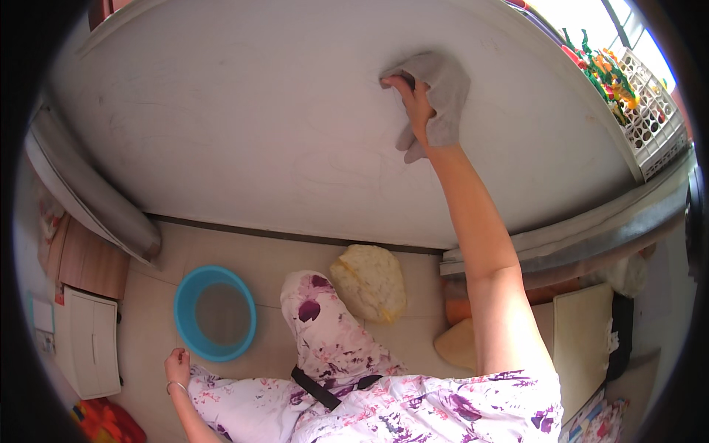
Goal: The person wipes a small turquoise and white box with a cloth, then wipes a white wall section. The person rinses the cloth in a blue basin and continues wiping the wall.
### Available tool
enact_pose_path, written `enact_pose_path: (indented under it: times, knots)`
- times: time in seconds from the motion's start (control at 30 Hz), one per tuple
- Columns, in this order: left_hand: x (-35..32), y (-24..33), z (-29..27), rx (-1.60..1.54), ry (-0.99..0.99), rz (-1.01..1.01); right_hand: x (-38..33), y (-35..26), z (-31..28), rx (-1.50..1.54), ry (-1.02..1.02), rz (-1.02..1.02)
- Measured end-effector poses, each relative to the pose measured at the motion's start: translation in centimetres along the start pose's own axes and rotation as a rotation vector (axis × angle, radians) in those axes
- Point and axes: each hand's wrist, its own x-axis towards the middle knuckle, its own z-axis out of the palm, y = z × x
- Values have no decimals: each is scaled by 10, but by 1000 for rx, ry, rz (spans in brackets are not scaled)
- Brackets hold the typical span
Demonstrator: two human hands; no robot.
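Note:
A grey cloth [449,85] lies bunched against the white wall [258,103] in front of me. My right hand [418,112] is on it with the arm stretched up, thumb and fingers gripping its left part, while the rest drapes over and beside the hand. Faint scribbled marks show on the wall below and to the left. Low on the left, my left hand [177,365] rests by my knee with its fingers curled in and nothing visible in them. Nearest to it stands a blue basin [180,310] holding greyish water.
A pale yellowish plastic bag [369,284] sits on the tiled floor at the wall's foot. White drawers [90,343] stand at the left. Grey padded rolls [103,188] flank both sides. At upper right, a white lattice basket [653,111] stands beside colourful artificial flowers [609,77].

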Motion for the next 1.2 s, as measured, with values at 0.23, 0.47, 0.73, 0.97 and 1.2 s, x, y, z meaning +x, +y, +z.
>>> enact_pose_path:
  times: [0.23, 0.47, 0.73, 0.97, 1.2]
  knots:
    - [5, -12, 1, -31, -13, 41, -8, -14, -3, 60, -130, 312]
    - [1, -7, 1, -3, 32, 105, -19, 23, -12, -108, -313, 113]
    - [-5, 10, -5, -120, 0, -65, 40, 13, 3, -108, 119, -268]
    - [-17, 10, -9, -143, 5, -76, 11, -41, -16, 417, -256, 891]
    - [-15, -6, -3, -97, 49, -30, -6, 18, -6, -290, 98, -345]
